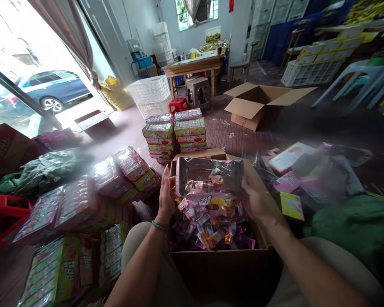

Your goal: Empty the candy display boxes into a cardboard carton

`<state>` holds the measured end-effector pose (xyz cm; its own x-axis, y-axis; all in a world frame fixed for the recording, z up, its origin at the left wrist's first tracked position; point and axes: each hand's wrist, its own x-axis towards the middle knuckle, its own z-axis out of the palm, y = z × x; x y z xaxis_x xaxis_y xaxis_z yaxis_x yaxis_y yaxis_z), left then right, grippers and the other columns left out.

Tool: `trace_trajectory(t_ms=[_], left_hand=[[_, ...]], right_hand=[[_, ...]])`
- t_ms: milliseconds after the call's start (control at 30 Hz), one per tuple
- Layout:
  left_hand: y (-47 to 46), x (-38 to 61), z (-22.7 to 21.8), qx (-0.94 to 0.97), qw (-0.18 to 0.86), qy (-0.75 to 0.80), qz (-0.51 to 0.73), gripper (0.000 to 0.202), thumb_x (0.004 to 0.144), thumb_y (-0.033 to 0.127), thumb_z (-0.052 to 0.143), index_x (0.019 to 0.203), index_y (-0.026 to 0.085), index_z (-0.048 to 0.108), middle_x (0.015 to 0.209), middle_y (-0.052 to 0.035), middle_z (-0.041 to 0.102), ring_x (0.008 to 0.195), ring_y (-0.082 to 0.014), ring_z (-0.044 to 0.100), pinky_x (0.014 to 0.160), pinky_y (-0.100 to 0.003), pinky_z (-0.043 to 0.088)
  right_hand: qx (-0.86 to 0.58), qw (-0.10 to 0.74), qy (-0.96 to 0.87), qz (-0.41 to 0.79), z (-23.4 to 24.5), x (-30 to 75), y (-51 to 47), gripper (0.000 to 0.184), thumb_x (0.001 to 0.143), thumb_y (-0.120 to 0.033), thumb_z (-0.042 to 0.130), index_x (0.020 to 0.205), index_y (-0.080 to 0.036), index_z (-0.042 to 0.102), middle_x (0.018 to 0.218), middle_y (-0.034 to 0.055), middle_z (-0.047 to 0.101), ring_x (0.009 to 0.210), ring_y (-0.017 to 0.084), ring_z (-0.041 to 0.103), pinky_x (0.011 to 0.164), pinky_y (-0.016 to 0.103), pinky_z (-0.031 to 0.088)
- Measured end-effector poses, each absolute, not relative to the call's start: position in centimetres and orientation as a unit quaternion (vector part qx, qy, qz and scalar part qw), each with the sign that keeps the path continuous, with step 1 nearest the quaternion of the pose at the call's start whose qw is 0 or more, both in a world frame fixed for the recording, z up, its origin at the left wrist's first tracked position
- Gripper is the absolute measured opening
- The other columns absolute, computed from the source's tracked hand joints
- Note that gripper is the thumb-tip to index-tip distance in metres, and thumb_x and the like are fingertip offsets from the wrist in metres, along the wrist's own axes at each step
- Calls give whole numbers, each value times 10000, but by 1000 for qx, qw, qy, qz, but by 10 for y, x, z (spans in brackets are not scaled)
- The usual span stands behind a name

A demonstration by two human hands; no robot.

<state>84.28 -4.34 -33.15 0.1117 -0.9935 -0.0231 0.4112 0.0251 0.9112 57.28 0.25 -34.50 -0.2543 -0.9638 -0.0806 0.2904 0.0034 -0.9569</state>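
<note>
Between my hands is a candy box with a shiny clear film front, tilted above the open carton. Small wrapped candies show in its lower part. My left hand grips the box's left end, fingers pointing up along it. At the right end, my right hand holds the edge, its fingers partly hidden. Underneath, the cardboard carton sits between my knees, filled with loose candies in pink, purple and orange wrappers.
Stacks of film-wrapped candy boxes stand ahead and to my left. On the right lie flattened packaging and a green sack. An open carton, red stool, white crates and wooden table surround the workspace.
</note>
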Motion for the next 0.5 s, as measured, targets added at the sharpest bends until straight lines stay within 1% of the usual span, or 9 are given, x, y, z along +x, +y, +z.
trace_trajectory(t_ms=[33,100,167,200,267,333,400,433,500], left_hand=[[-49,843,-333,417,624,-324,-575,655,929,607,589,1495,288,510,947,-21,728,742,-141,655,692,-237,536],[-57,844,-337,472,589,-256,-604,567,917,585,590,1333,201,620,779,-14,687,634,-136,625,647,-251,527],[-60,845,-344,562,505,-266,-598,511,869,585,633,1131,150,689,735,-30,668,610,-149,622,645,-275,529],[-59,845,-349,600,460,-299,-582,507,834,597,665,1060,145,705,750,-45,672,638,-166,638,663,-291,535],[-56,843,-359,636,399,-380,-541,507,751,599,750,1011,164,737,855,-75,696,808,-228,686,775,-337,552],[-51,839,-370,633,359,-502,-468,518,711,561,800,1086,206,768,1048,-100,706,1084,-302,662,991,-412,512],[-49,835,-383,603,292,-651,-357,585,743,518,789,1256,242,740,1300,-129,652,1313,-353,547,1166,-489,382],[-48,832,-389,580,247,-719,-293,622,782,512,756,1345,254,696,1415,-143,595,1382,-368,490,1204,-523,331],[-47,826,-400,544,166,-796,-205,681,841,527,701,1465,275,601,1579,-153,463,1464,-394,399,1216,-569,306]], right_hand=[[-319,524,494,-617,-346,575,4,707,861,-626,611,1494,-345,469,1402,36,652,1255,303,638,952,484,599],[-264,553,489,-621,-344,578,7,651,840,-612,643,1420,-337,532,1339,36,684,1118,302,692,826,449,622],[-204,566,475,-642,-340,575,7,560,816,-548,703,1320,-332,591,1249,22,715,940,262,711,691,378,603],[-173,568,464,-658,-337,571,7,497,815,-509,719,1263,-323,613,1185,17,730,864,237,701,640,342,579],[-104,564,439,-691,-332,558,3,356,863,-454,683,1177,-294,633,1059,14,743,793,209,680,606,307,547],[-35,544,420,-726,-330,538,-1,279,939,-446,566,1143,-266,628,986,22,738,801,210,681,626,317,550],[29,504,424,-752,-332,512,-4,317,983,-476,458,1144,-248,610,959,37,728,811,215,683,629,326,552],[55,483,432,-760,-334,497,-4,361,991,-512,420,1145,-240,600,965,49,722,815,215,683,620,322,550],[77,435,455,-773,-340,468,0,486,989,-604,329,1173,-230,578,1042,80,707,871,214,688,634,321,563]])
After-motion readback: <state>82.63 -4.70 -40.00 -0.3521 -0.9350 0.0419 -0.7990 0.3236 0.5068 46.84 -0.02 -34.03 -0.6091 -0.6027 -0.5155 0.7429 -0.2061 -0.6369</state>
